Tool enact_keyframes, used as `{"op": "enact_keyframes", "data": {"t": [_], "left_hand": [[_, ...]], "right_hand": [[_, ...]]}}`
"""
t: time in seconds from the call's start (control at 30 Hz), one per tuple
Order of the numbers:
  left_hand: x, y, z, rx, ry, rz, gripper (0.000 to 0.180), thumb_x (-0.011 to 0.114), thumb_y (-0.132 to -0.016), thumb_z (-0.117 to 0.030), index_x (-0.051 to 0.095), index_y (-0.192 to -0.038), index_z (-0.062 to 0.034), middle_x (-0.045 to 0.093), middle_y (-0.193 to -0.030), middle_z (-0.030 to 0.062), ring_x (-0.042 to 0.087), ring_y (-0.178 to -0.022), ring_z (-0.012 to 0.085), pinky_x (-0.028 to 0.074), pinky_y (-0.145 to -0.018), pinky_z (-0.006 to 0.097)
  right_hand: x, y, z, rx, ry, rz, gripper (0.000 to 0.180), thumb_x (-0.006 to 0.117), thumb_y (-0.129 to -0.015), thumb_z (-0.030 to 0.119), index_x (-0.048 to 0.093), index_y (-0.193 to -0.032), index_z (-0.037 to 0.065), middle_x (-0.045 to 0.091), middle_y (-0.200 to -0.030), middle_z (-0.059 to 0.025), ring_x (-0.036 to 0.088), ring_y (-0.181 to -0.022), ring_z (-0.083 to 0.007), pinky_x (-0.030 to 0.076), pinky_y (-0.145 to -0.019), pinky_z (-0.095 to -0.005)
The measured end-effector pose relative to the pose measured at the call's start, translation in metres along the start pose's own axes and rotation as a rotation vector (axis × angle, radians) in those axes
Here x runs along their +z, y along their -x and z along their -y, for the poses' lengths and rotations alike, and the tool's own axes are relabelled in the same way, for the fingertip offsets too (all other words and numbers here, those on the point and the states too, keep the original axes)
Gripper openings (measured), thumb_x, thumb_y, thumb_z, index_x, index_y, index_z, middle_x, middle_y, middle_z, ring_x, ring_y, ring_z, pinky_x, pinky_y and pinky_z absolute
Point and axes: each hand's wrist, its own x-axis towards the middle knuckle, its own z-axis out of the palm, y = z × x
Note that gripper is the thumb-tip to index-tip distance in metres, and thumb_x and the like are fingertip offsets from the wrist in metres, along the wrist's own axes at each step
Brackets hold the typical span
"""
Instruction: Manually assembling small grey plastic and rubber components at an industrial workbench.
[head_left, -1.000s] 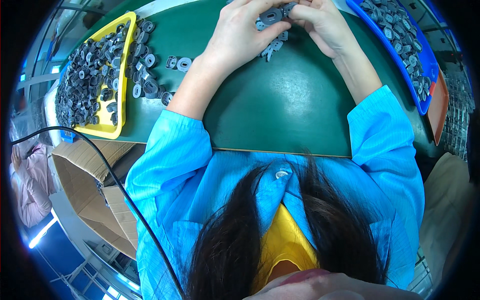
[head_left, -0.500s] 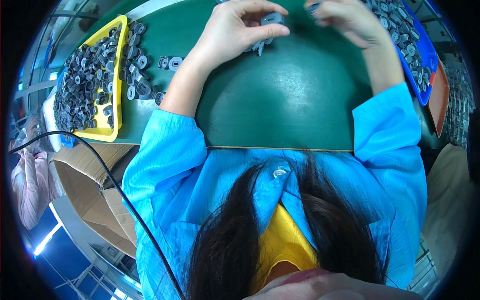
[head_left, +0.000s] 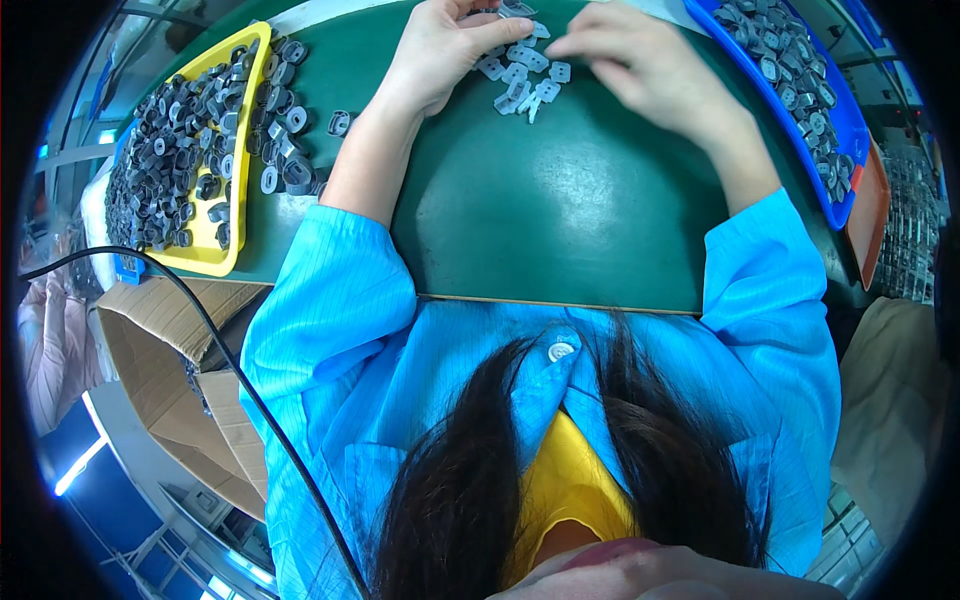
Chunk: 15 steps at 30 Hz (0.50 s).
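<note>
At the top edge of the view my left hand is closed around a dark grey plastic part, mostly cut off by the frame. Just below its thumb lies a loose pile of small pale grey plastic pieces, flat and with holes in them. My right hand is at the right side of this pile, slightly blurred. Its fingers stretch left toward the pieces, the thumb apart below them, and nothing shows between them.
A yellow tray full of dark grey parts stands at left, with more parts spilled beside it. A blue tray of similar parts is at right, a brown tray next to it. Below left are a cardboard box and a black cable.
My right hand has moved left and down to the pile of pale pieces. My left hand has shifted up and left, uncovering the pile. One of two loose parts near my left forearm no longer shows.
</note>
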Motion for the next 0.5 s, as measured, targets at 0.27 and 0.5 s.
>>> {"op": "enact_keyframes", "data": {"t": [0.27, 0.5], "left_hand": [[0.026, 0.015, 0.009, 0.154, -0.259, -0.012, 0.041, 0.076, -0.088, 0.003, 0.065, -0.127, 0.0003, 0.07, -0.102, 0.0038, 0.067, -0.092, 0.0107, 0.057, -0.082, 0.026], [0.041, 0.012, -0.002, 0.403, -0.731, -0.157, 0.039, 0.079, -0.083, -0.002, 0.068, -0.12, 0.0006, 0.073, -0.093, 0.0129, 0.071, -0.08, 0.0169, 0.058, -0.074, 0.029]], "right_hand": [[-0.01, 0.014, 0.043, 0.449, 0.31, 0.441, 0.027, 0.069, -0.085, 0.004, 0.075, -0.11, 0.007, 0.068, -0.094, -0.0095, 0.068, -0.088, -0.0271, 0.057, -0.084, -0.0385], [-0.004, -0.003, 0.02, 1.174, -0.661, -0.145, 0.011, 0.071, -0.096, 0.008, 0.073, -0.097, -0.002, 0.073, -0.085, -0.0042, 0.065, -0.07, -0.0109, 0.053, -0.065, -0.0266]]}}
